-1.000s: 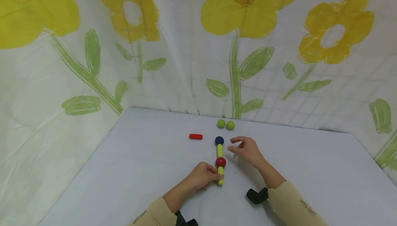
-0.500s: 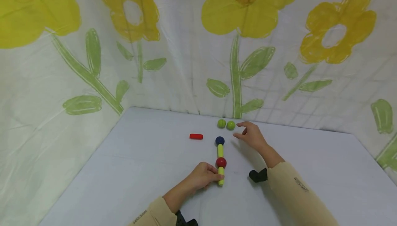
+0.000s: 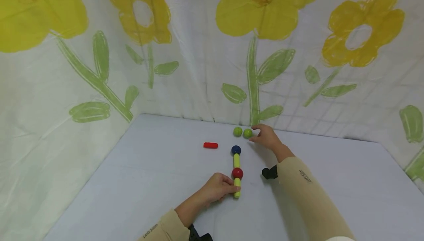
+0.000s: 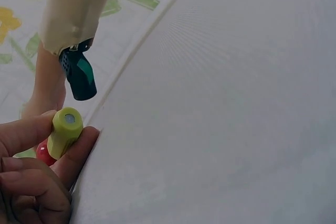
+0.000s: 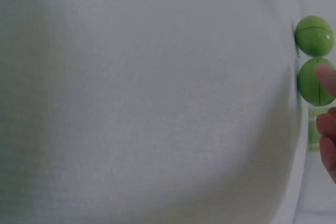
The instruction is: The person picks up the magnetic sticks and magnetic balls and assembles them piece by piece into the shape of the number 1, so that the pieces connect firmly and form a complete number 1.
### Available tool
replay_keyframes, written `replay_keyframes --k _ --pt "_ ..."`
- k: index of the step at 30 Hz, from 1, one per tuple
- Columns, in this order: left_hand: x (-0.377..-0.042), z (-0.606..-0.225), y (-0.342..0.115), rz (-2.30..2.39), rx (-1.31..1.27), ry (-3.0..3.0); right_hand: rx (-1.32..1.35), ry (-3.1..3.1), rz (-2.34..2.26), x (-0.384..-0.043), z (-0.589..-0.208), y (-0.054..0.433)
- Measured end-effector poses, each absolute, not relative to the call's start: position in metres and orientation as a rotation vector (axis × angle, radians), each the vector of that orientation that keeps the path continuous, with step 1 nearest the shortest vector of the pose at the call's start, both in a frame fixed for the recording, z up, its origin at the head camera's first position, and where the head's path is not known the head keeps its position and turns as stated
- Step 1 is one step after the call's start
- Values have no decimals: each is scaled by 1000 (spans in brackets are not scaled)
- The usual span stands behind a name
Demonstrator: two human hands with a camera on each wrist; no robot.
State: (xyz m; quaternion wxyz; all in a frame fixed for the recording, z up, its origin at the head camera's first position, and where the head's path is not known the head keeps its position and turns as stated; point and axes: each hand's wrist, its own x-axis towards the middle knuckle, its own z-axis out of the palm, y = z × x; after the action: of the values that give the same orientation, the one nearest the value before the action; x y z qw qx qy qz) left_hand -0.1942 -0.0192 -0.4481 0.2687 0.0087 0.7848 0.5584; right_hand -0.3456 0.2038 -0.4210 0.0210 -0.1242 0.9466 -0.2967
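A chain lies on the table: a blue ball, a yellow-green rod, a red ball and a second yellow-green rod. My left hand pinches this nearest rod between thumb and finger; the left wrist view shows a grey disc in the rod's end. At the back, my right hand has thumb and index finger spread at the right side of a green ball. One fingertip overlaps that ball in the right wrist view; whether it presses on it is unclear.
Another green ball sits just left of the one by my right hand. A red rod lies left of the blue ball. The white table ends at a flower-printed curtain behind the green balls.
My right hand has moved away from beside the blue ball, back to the right-hand green ball. The left hand keeps its pinch on the near yellow-green rod, and the chain lies as before.
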Motion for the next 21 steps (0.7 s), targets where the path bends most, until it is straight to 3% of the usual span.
replay_keyframes --k 21 --pt "-193 -444 -19 1496 8 2116 -448 2887 -853 -363 -419 191"
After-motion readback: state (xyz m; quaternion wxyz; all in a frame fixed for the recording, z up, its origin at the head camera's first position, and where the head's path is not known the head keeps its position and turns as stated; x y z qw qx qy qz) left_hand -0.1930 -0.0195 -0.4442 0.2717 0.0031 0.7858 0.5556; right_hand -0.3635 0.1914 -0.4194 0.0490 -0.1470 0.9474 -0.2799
